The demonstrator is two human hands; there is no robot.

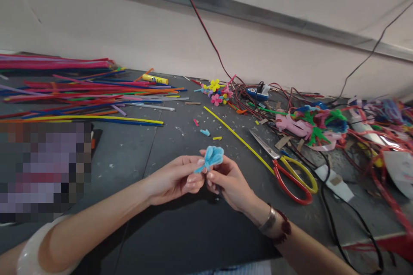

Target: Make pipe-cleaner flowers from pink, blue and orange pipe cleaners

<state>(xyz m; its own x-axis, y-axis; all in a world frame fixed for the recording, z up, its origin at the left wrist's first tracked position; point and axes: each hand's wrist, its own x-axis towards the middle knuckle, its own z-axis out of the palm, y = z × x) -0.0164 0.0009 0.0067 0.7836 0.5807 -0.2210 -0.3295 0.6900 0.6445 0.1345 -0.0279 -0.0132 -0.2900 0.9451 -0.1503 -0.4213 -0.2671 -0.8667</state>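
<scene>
My left hand [174, 179] and my right hand [230, 181] meet above the dark grey worktable [180, 240]. Their fingertips pinch a light blue pipe-cleaner flower [212, 157] from both sides. Its stem slants down to the left, and my fingers hide its lower part. To the right of my right hand lie red-and-yellow-handled scissors [284, 180] with open handles. A loose yellow pipe cleaner [235, 138] runs diagonally beside them, its lower end near the scissor handles.
Long multicoloured pipe cleaners [80, 94] lie in a heap at the back left, beside a yellow glue stick [155, 79]. Finished pipe-cleaner flowers [215, 92] and tangled red wire [380, 137] crowd the back right. A pixelated blurred patch [41, 172] covers the left side.
</scene>
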